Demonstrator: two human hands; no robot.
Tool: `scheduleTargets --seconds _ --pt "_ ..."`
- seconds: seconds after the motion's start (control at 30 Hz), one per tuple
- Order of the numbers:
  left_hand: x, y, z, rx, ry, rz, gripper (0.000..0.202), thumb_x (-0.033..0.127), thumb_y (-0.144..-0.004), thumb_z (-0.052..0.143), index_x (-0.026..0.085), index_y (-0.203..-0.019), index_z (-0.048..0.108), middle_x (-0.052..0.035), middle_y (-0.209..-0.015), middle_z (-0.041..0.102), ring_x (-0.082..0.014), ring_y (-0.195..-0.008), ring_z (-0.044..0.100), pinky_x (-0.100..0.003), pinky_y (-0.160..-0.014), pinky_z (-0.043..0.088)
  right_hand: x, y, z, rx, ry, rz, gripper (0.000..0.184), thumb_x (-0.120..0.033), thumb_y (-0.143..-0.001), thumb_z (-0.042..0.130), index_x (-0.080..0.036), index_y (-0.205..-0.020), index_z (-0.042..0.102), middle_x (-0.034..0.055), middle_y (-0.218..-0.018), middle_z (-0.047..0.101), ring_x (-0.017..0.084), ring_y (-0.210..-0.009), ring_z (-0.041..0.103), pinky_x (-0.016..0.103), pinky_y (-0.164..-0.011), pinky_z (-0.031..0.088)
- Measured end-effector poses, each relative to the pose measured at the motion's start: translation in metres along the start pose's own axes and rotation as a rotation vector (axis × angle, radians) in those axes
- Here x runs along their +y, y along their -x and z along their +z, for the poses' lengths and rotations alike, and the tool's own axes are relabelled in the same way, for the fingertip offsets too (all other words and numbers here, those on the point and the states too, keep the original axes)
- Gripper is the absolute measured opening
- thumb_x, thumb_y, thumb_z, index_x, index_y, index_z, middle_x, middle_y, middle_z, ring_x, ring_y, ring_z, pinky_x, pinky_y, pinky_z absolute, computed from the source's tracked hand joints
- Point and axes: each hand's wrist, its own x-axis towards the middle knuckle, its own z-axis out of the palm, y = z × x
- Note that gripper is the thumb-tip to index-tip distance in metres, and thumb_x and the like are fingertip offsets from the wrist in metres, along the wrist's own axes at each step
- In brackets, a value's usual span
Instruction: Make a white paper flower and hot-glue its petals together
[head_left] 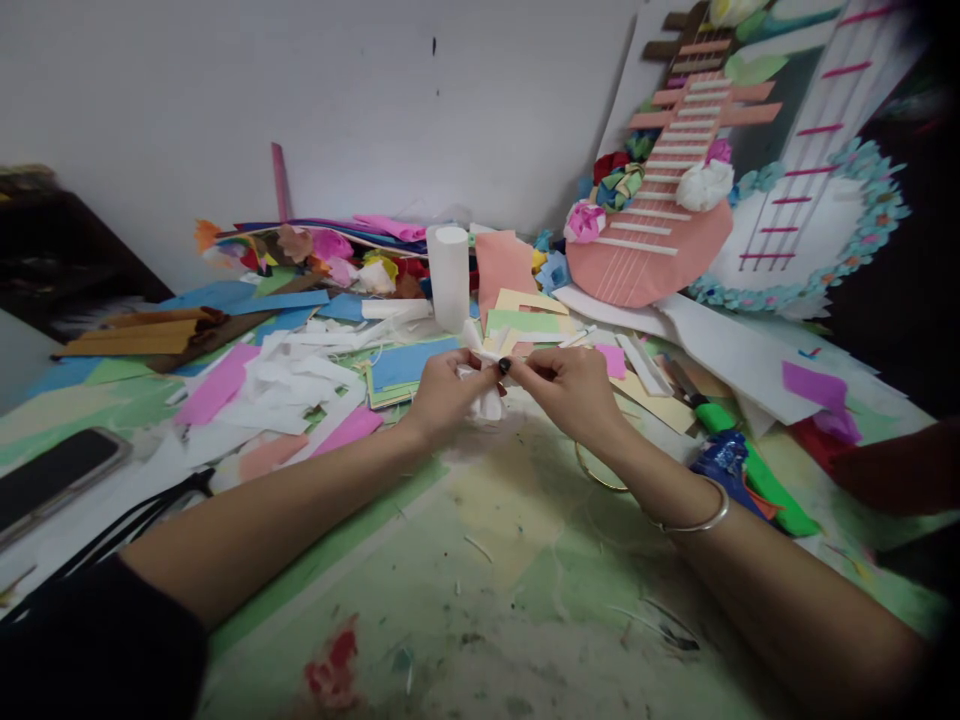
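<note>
Over the middle of the table, my left hand pinches a piece of white paper that looks folded or crumpled. Its lower part hangs below my fingers and a strip sticks up above them. My right hand meets it from the right, its thumb and fingertips closed on the same white paper. Both sets of fingertips nearly touch, and they hide much of the piece. Just behind my hands stands a white paper roll. A stack of blue and green paper sheets lies beside my left hand.
White paper scraps and a phone lie to the left. On the right are a green-handled cutter and a gold bangle near my wrist. Paper instrument models lean against the wall. Paper flowers line the back.
</note>
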Motion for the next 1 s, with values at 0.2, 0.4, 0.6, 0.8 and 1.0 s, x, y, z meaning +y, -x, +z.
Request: scheduleTargets --seconds 0.2,0.4,0.6,0.8,1.0 --pt "-0.01 -0.002 0.0 0.096 -0.219 0.074 0.024 0.037 -0.072 0.065 0.013 -0.073 0.061 -0.0024 -0.065 0.061 -0.0127 -0.057 0.052 -0.024 -0.053 0.038 0.001 0.004 0.007 -0.002 0.065 -0.021 0.046 -0.034 -0.086 0.056 -0.017 -0.045 0.044 -0.0041 -0.044 0.039 0.007 -0.046 0.028 0.027 -0.051 0.02" --pt "-0.01 0.001 0.001 0.151 -0.375 0.139 0.024 0.038 -0.074 0.062 0.014 -0.076 0.057 -0.0033 -0.07 0.06 -0.0143 -0.061 0.052 -0.024 -0.053 0.035 -0.003 0.011 0.012 0.045 0.082 -0.053 0.044 -0.033 -0.086 0.055 -0.016 -0.047 0.043 -0.0041 -0.045 0.037 0.006 -0.046 0.029 0.025 -0.05 0.021" --pt "-0.013 0.0 -0.002 0.123 -0.314 0.174 0.025 0.036 -0.072 0.064 0.014 -0.08 0.058 -0.0036 -0.074 0.059 -0.0151 -0.067 0.052 -0.025 -0.058 0.038 -0.003 0.013 0.014 0.049 0.008 -0.022 0.045 -0.035 -0.086 0.055 -0.016 -0.047 0.044 -0.0043 -0.045 0.036 0.006 -0.047 0.029 0.025 -0.05 0.021" --pt "-0.012 -0.003 -0.007 -0.094 0.144 0.224 0.014 0.027 -0.071 0.063 0.015 -0.079 0.062 -0.0003 -0.075 0.058 -0.0134 -0.072 0.052 -0.024 -0.066 0.04 0.005 0.005 0.009 -0.007 -0.167 0.065 0.045 -0.04 -0.083 0.056 -0.016 -0.046 0.046 -0.0046 -0.045 0.033 0.007 -0.049 0.03 0.025 -0.05 0.021" --pt "0.001 -0.007 -0.007 -0.021 0.15 0.164 0.022 0.036 -0.071 0.069 0.015 -0.075 0.064 0.0011 -0.067 0.058 -0.0102 -0.06 0.05 -0.022 -0.055 0.037 0.009 0.0 0.007 -0.146 -0.257 0.13 0.043 -0.042 -0.082 0.057 -0.016 -0.047 0.056 -0.0049 -0.042 0.034 0.006 -0.045 0.029 0.027 -0.049 0.02"
